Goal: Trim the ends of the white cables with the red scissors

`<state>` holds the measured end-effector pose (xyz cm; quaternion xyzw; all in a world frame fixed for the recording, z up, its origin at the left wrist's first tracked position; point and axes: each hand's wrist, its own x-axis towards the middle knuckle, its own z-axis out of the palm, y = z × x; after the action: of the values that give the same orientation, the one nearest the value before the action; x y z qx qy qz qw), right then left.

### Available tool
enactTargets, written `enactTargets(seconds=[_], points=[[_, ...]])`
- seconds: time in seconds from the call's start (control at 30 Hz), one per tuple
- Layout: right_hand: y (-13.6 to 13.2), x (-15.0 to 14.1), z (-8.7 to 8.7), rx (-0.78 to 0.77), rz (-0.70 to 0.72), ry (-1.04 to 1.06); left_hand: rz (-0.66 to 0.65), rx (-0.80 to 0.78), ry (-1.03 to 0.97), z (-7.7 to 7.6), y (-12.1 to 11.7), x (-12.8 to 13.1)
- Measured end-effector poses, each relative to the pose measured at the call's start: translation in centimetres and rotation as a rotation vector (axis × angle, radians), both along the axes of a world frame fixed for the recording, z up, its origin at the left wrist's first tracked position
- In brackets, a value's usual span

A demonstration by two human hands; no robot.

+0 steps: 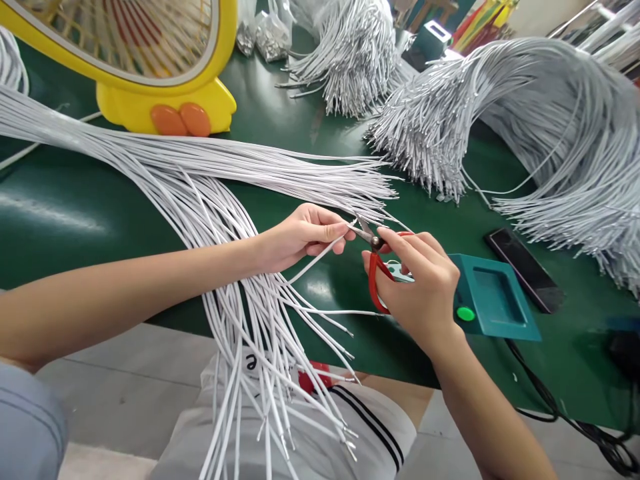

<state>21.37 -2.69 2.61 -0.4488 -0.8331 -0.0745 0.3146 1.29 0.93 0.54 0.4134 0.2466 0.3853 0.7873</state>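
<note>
Between thumb and fingertips, my left hand (pixel 313 233) pinches one white cable (pixel 315 261) close to its end. My right hand (pixel 417 280) holds red-handled scissors (pixel 376 280), their blades parted at the tip of that cable. Whether the blades touch the cable I cannot tell. Behind the hands a bundle of white cables (pixel 280 172) lies across the table, its ends pointing right. More white cables (pixel 250 320) from the same bundle bend forward under my left forearm and hang over the table edge onto my lap.
A yellow fan (pixel 165 107) stands at back left. Thick bundles of grey-white cables (pixel 545 93) pile up at the right and back. Right of my hand lie a teal device (pixel 500 323) with a green button and a black phone-like slab (pixel 523 267) on the green table (pixel 75 220).
</note>
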Motion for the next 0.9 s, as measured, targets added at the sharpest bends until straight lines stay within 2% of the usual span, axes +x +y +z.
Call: enactTargets(seconds=[0.53, 0.77, 0.9], points=[[-0.02, -0.1, 0.21, -0.065, -0.014, 0.034, 0.012, 0.027, -0.01, -0.06, -0.04, -0.09], [0.15, 0.1, 0.1, -0.025, 0.01, -0.031, -0.031, -0.031, -0.029, 0.19, -0.04, 0.01], [-0.03, 0.14, 0.31, -0.063, -0.014, -0.109, -0.057, -0.074, -0.028, 0.31, -0.07, 0.0]])
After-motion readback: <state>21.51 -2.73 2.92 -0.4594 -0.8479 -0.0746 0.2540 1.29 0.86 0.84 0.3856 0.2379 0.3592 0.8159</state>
